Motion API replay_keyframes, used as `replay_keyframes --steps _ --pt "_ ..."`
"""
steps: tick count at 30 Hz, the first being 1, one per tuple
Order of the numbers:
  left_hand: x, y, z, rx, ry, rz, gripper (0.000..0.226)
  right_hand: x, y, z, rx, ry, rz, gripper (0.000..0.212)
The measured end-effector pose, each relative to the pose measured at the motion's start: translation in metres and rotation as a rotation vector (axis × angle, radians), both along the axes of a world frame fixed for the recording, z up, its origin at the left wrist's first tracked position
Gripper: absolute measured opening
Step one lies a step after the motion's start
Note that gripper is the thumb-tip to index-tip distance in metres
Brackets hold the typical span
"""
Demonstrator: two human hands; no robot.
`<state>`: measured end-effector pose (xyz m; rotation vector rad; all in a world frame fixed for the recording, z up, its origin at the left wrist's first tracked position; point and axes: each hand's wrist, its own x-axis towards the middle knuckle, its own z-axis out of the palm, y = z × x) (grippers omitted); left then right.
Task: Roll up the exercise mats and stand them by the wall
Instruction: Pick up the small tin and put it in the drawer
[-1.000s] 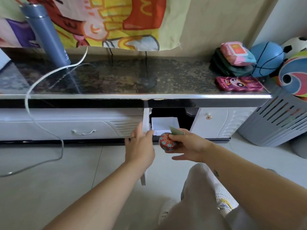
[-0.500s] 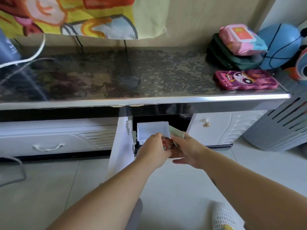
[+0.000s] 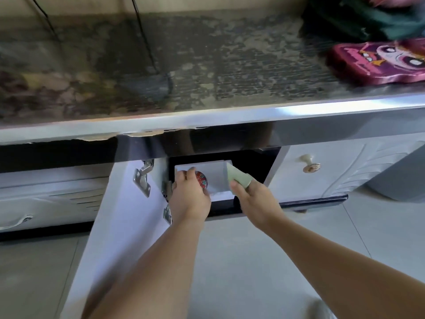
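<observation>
Cabinet (image 3: 333, 180): hands (image 3: 190, 199) (image 3: 257, 199) grip ball (image 3: 201, 179), card (image 3: 236, 178).

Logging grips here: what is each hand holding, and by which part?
The left hand grips a small red patterned ball around its near side; the right hand pinches a pale green sheet by its lower end.

Glossy cabinet (image 3: 230, 116), open door (image 3: 119, 215), perhaps tiled floor (image 3: 243, 261)

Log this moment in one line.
left grip: holds ball at box | right grip: holds green card | door: open | mats: not in view
</observation>
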<state>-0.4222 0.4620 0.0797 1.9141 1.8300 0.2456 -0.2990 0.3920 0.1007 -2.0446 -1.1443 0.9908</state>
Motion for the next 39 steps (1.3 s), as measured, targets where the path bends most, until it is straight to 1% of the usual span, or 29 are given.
replay_keyframes --steps 2,3,5,6,7,9,13,16,20,23,25,29,32,34,36,39 --pt "0.0 0.006 -0.011 0.004 -0.014 -0.007 0.061 -0.004 0.01 -0.011 0.036 0.049 0.007 0.016" --pt "0.001 0.007 -0.014 0.003 -0.016 -0.006 0.059 -0.006 0.015 -0.017 0.051 0.055 0.003 0.021" --pt "0.001 0.009 -0.02 0.007 -0.007 0.007 0.051 -0.008 0.023 -0.027 0.057 0.067 -0.04 0.038" --pt "0.001 0.009 -0.021 0.016 0.012 0.011 0.046 -0.009 0.025 -0.03 0.052 0.072 -0.063 0.041" --pt "0.002 0.01 -0.022 0.029 0.04 0.007 0.043 -0.011 0.027 -0.031 0.042 0.054 -0.068 0.042" --pt "0.002 0.012 -0.026 0.054 0.101 -0.023 0.038 -0.012 0.03 -0.034 0.011 -0.067 -0.02 0.042" --pt "0.001 0.013 -0.035 0.049 0.256 -0.136 0.031 -0.012 0.034 -0.039 -0.023 -0.228 0.049 0.043" --pt "0.0 0.007 -0.037 0.055 0.305 -0.214 0.033 -0.012 0.038 -0.043 -0.04 -0.301 0.068 0.04" --pt "0.0 0.005 -0.033 0.05 0.298 -0.25 0.033 -0.009 0.046 -0.042 -0.099 -0.286 0.095 0.033" --pt "0.0 0.005 -0.031 0.037 0.298 -0.261 0.034 -0.008 0.048 -0.041 -0.105 -0.301 0.056 0.018" --pt "-0.001 0.005 -0.032 0.013 0.296 -0.267 0.034 -0.007 0.046 -0.04 -0.129 -0.315 0.03 0.027" --pt "0.0 0.0 -0.025 -0.071 0.324 -0.313 0.039 -0.004 0.039 -0.036 -0.129 -0.272 0.014 0.02" --pt "0.001 -0.007 -0.009 -0.141 0.339 -0.366 0.046 -0.002 0.034 -0.028 -0.128 -0.282 0.017 0.02" --pt "0.001 -0.012 0.001 -0.171 0.341 -0.408 0.047 -0.002 0.031 -0.023 -0.139 -0.311 0.015 0.025" --pt "0.0 -0.015 0.008 -0.213 0.367 -0.448 0.045 -0.003 0.03 -0.021 -0.146 -0.321 0.007 0.036" --pt "-0.005 -0.016 0.012 -0.261 0.442 -0.499 0.044 -0.006 0.03 -0.015 -0.137 -0.315 -0.023 0.04"
